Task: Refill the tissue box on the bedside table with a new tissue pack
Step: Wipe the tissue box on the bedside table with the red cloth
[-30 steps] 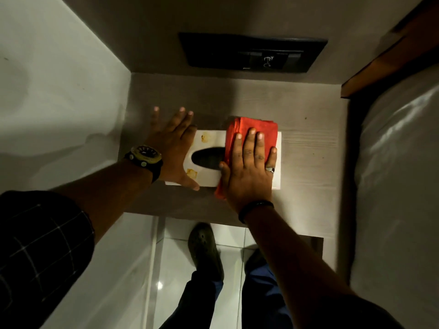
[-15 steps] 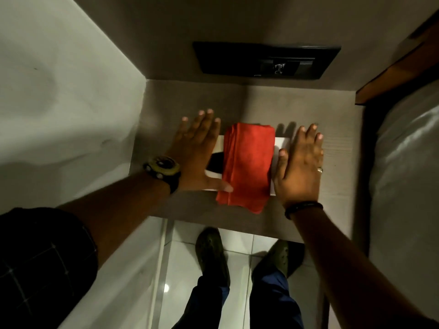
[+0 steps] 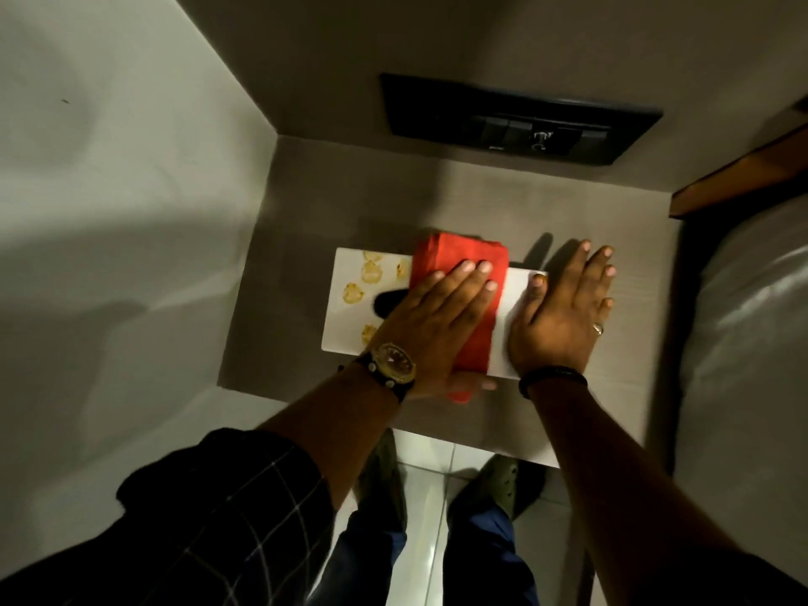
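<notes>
A white tissue box (image 3: 345,317) with yellow flower prints and a dark oval slot lies flat on the grey bedside table (image 3: 306,203). A red folded tissue stack (image 3: 463,251) rests across the box's top. My left hand (image 3: 437,317) lies flat on the red stack, fingers straight, thumb under its near end. My right hand (image 3: 564,312) is pressed flat on the box's right end, fingers spread, thumb on the box top. Part of the slot is hidden under my left hand.
A dark switch panel (image 3: 516,120) is on the wall behind the table. A wall (image 3: 109,212) bounds the left side. A bed with white sheets (image 3: 752,325) and a wooden headboard edge (image 3: 743,177) lies at right. My feet (image 3: 494,483) stand on the tiled floor below.
My left hand slid right from the box's left part onto the red stack, uncovering the flower prints. My right hand stayed at the box's right end after leaving the stack earlier.
</notes>
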Action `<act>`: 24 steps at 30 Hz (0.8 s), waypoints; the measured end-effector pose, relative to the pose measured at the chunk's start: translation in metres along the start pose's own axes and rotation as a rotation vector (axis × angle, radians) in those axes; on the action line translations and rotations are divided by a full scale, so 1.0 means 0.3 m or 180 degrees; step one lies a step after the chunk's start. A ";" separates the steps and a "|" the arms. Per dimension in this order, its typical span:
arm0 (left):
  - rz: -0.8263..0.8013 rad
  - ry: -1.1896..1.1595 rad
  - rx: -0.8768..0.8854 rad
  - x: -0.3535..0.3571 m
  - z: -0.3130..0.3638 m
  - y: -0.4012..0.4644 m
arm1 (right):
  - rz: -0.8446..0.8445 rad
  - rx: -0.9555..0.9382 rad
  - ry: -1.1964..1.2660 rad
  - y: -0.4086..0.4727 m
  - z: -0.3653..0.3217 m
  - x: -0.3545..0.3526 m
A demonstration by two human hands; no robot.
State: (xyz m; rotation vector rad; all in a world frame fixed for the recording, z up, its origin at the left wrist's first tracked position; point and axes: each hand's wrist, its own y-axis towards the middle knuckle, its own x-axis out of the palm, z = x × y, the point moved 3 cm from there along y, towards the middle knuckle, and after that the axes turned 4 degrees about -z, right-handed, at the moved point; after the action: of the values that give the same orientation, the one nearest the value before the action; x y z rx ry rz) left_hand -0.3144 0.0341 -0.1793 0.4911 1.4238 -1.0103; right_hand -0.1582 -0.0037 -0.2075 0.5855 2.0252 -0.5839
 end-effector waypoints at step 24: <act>0.0347 -0.0273 -0.0628 0.014 -0.161 -0.067 | -0.0757 -0.0546 -0.1479 0.017 -0.059 -0.011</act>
State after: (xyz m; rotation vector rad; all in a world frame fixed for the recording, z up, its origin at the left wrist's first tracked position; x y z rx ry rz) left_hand -0.3591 0.0613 -0.1847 0.3721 1.3877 -0.7855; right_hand -0.1648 0.0104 -0.1972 0.0896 1.6863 -0.6132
